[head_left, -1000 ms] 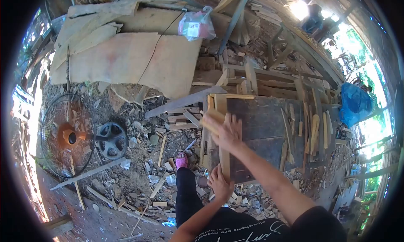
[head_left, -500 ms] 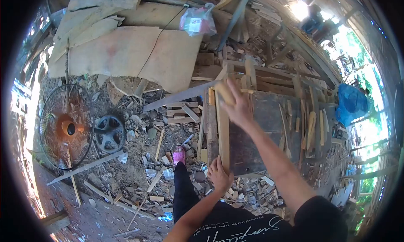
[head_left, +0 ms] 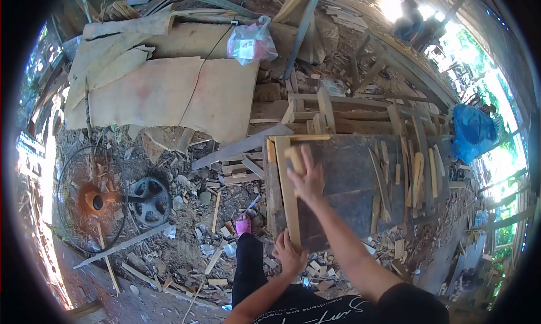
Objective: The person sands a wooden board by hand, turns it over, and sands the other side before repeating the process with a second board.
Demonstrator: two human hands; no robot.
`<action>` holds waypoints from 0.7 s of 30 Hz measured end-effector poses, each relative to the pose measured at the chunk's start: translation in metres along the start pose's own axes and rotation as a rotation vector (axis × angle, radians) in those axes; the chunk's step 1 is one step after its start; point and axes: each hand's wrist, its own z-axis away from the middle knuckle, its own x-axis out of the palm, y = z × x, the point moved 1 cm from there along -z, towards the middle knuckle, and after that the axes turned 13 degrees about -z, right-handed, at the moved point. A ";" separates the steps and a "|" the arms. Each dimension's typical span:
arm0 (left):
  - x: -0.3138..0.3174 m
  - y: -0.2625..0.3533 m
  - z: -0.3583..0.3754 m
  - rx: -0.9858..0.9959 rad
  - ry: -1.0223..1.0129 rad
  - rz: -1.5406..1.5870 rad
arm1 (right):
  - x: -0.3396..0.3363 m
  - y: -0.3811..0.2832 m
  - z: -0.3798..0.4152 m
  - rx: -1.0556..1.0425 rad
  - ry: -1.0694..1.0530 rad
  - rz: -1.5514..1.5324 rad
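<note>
A long pale wooden strip lies along the left edge of a dark worktable. My left hand grips the near end of this strip at the table's front corner, fingers wrapped over it. Close to the far end, my right hand is closed around a small wooden block. The block overlaps the strip's right edge in this view. A thin piece of wood runs crosswise at the strip's far end.
Several loose sticks lie on the table's right part. A fan stands on the scrap-littered ground at left. Beyond are plywood sheets and a plastic bag. A blue bag hangs at right; a person is far back.
My right hand has come nearer to me along the strip with the block, away from its far end. My left hand keeps its hold. The camera view has shifted slightly.
</note>
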 end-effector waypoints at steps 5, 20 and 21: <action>0.007 -0.007 -0.003 0.015 -0.064 -0.001 | 0.040 -0.028 -0.180 -0.365 0.016 -0.014; 0.006 -0.003 0.003 0.047 0.057 -0.027 | -0.054 0.004 0.141 0.107 -0.093 -0.263; 0.008 -0.002 0.003 0.060 0.085 -0.020 | -0.058 0.008 0.156 0.094 -0.097 -0.291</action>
